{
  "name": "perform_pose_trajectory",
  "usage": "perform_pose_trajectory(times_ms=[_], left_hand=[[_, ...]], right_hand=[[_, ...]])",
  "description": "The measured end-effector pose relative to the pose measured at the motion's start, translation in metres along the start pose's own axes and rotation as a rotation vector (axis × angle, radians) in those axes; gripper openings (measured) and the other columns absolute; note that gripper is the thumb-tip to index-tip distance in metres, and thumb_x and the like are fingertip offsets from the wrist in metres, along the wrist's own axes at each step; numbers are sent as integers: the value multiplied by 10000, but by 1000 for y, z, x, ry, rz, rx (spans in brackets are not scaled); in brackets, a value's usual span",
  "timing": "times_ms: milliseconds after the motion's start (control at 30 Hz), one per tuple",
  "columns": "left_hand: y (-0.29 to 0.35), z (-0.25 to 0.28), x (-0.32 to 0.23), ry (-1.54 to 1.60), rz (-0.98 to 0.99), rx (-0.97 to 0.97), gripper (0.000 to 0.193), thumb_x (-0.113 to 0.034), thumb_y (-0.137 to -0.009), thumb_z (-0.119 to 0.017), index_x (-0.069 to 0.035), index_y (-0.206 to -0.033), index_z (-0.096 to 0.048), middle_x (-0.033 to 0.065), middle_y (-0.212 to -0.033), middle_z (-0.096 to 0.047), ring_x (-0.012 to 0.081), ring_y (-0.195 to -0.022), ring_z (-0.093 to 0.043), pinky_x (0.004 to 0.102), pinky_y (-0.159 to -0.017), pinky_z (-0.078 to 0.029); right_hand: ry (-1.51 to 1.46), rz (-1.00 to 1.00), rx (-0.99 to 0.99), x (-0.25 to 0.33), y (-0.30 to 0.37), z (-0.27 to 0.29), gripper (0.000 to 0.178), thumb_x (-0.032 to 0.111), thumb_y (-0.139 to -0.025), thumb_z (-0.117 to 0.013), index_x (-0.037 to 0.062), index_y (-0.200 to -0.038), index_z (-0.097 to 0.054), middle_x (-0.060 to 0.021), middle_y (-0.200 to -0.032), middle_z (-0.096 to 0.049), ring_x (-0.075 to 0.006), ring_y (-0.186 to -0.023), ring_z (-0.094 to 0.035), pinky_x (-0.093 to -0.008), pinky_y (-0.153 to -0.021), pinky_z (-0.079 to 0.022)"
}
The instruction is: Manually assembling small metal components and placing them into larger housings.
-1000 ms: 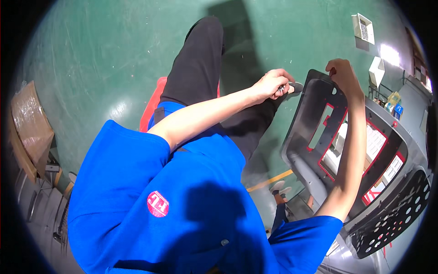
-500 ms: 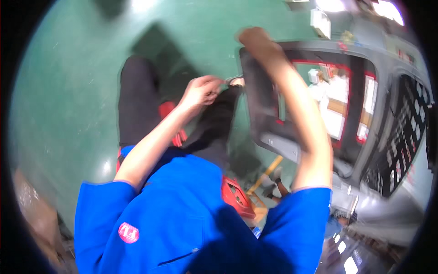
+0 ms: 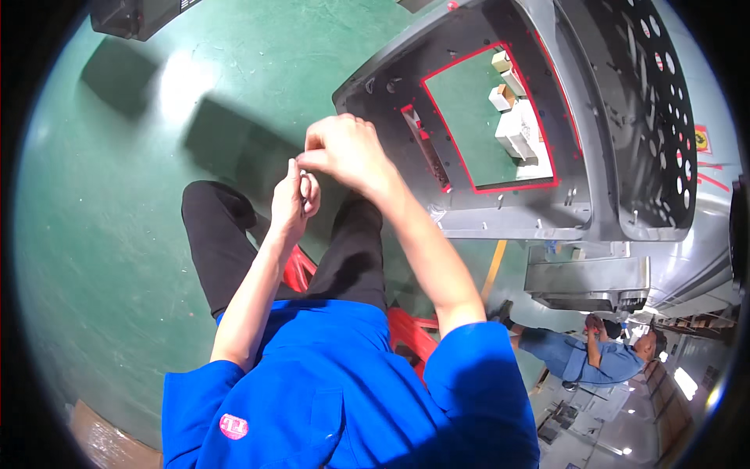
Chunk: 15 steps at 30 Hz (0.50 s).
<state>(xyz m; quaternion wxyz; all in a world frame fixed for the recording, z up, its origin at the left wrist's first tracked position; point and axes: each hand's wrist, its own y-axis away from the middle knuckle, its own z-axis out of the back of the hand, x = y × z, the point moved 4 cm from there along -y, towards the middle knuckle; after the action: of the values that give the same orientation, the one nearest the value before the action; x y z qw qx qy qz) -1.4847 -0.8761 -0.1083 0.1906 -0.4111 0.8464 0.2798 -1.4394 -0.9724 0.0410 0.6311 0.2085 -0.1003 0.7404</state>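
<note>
Over my knees, my left hand [image 3: 289, 202] is closed with its thumb upright, and a small dark thing shows among its fingers, too little of it to name. My right hand [image 3: 348, 150] bends over the left fingertips in a pinch. Whatever it holds, if anything, is hidden. Just right of my hands stands a large dark grey moulded housing [image 3: 476, 223] with a red-edged rectangular opening and a narrow red-trimmed slot. My right hand appears in front of its near left edge in the picture; contact cannot be made out.
A perforated dark panel [image 3: 656, 117] rises on the housing's right side. I sit on a red stool [image 3: 412, 338] over a green floor [image 3: 117, 258]. A person in blue [image 3: 582, 356] is at the lower right. A dark machine [image 3: 141, 17] stands far left, cardboard [image 3: 113, 442] lower left.
My right hand has come back from the housing's far edge to meet my left hand, which has moved slightly left and nearer. The view has turned, so the housing looks larger and higher.
</note>
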Motion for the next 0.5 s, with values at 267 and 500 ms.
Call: perform_pose_trajectory(times_ms=[267,500], left_hand=[[32,-73,23,-95,175,199,604,-644,-892,-416,-163,-532,-359,-31,-496,-348,80,-401,-317,222,-384,-178],[57,-128,46,-322,89,351,445,-394,-980,-434,-64,-718,-574,-20,-526,-407,61,-442,-331,231,-405,-222]], right_hand=[[-578,-74,-358,-19,116,9,143,112,-718,-688,-8,-773,-634,-118,-730,-626,-253,-670,-639,-339,-608,-481],[127,148,-1038,2,208,113,135,-23,-704,-725,25,-821,-678,-80,-806,-673,-211,-747,-633,-319,-688,-489]])
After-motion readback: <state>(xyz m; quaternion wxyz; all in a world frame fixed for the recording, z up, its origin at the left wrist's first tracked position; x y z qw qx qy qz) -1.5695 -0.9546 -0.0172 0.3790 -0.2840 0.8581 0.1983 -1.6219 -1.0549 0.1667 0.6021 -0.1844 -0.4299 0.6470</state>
